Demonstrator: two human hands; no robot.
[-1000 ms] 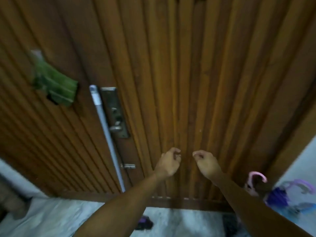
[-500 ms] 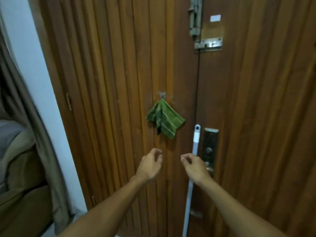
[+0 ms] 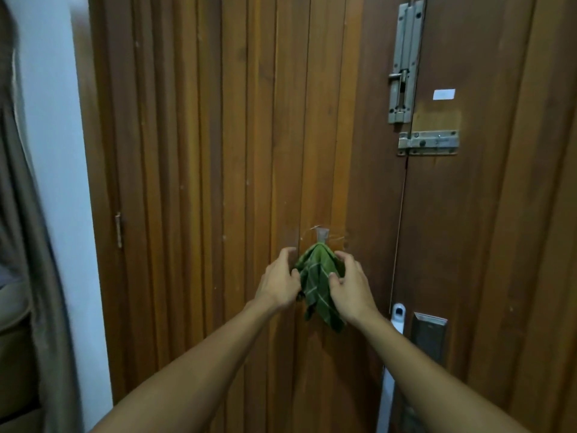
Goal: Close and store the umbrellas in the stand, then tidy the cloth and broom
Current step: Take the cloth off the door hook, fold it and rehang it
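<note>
My one view comes from the head camera, facing straight at the wooden door [image 3: 249, 151] from arm's reach, both forearms entering from below.

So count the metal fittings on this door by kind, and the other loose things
Slide bolts: 2, upright bolt and level bolt
Lock plate: 1
Hook: 1
Hinge: 1
Green cloth: 1
White broom handle: 1
Total: 7
</note>
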